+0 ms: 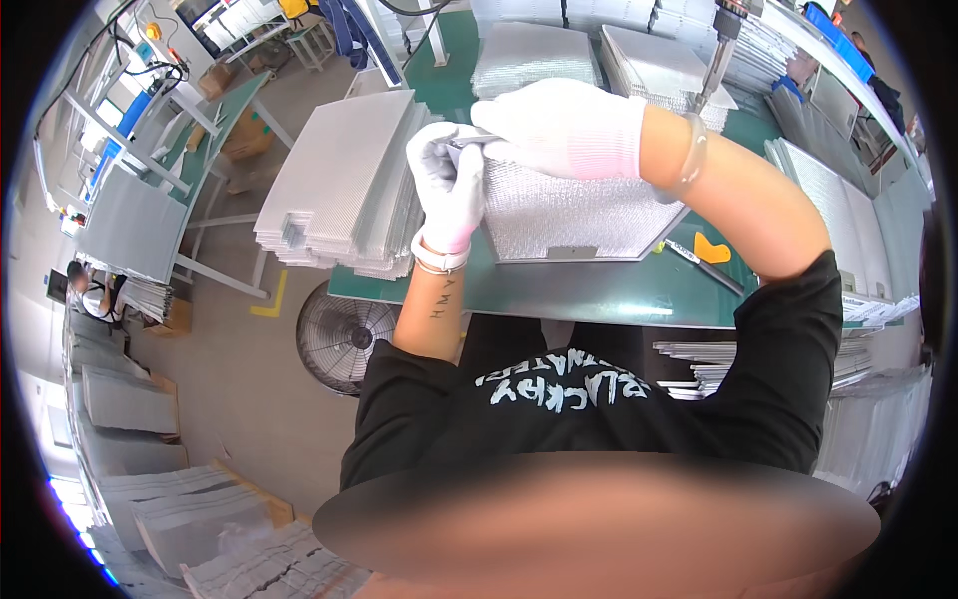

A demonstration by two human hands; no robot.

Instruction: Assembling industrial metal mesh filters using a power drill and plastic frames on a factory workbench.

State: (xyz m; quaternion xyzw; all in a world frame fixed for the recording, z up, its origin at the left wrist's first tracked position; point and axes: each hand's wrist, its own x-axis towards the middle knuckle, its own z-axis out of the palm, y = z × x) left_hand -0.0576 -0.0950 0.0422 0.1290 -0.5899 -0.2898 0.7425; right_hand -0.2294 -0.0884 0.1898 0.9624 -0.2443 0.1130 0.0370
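A silver mesh filter panel (569,215) with a thin metal frame lies in front of me on the green table (559,290). My left hand (449,185), in a white glove, is closed at the panel's far left corner, thumb and fingers pinching its edge. Beside it, my gloved right hand (564,125) reaches across the panel's far side, its fingers closed at the same corner. The right hand covers much of the far edge, and its fingertips are partly hidden. A small notched tab shows on the near edge.
A tall stack of mesh sheets (339,160) stands left of my left hand. More stacked panels (534,60) fill the back. A hanging metal tool (720,55) points down at the back right. A dark-handled tool (704,268) and an orange piece (711,248) lie right. A floor fan (349,339) stands below.
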